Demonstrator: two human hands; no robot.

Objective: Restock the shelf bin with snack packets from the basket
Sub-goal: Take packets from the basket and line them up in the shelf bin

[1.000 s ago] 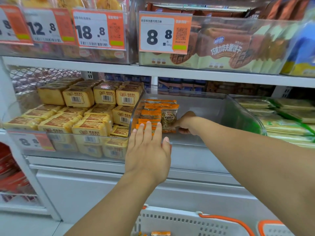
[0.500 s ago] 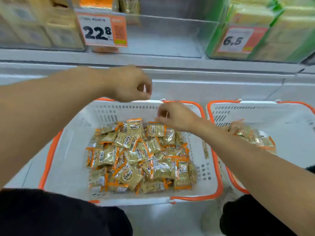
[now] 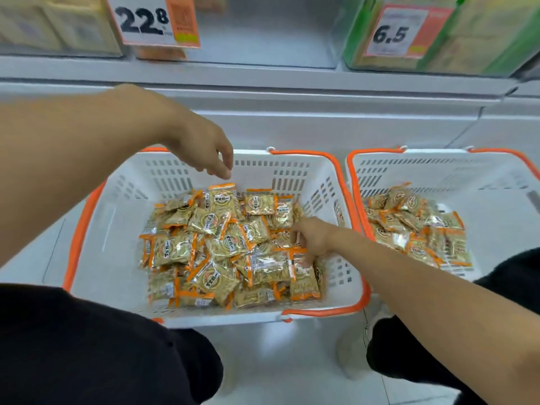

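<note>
A white basket (image 3: 125,206) with orange handles sits on the floor in front of me, holding a heap of snack packets (image 3: 222,244) in gold and orange wrappers. My right hand (image 3: 314,239) is down in the right side of the heap, its fingers curled onto the top edge of a packet (image 3: 304,276). My left hand (image 3: 204,150) hangs over the basket's far wall, fingers loosely bent, holding nothing. The clear shelf bin (image 3: 263,33) with the 22.8 price tag (image 3: 152,20) is above, with little showing inside it.
A second white basket (image 3: 455,171) with several of the same packets stands close on the right. My knees in black fabric (image 3: 102,346) frame the near edge. A green-tinted bin with a 6.5 tag (image 3: 394,32) is at the upper right.
The view dropped from the shelf bin to the baskets. Both hands left the bin; my right hand has sunk into the packet heap and my left hand has come lower over the basket.
</note>
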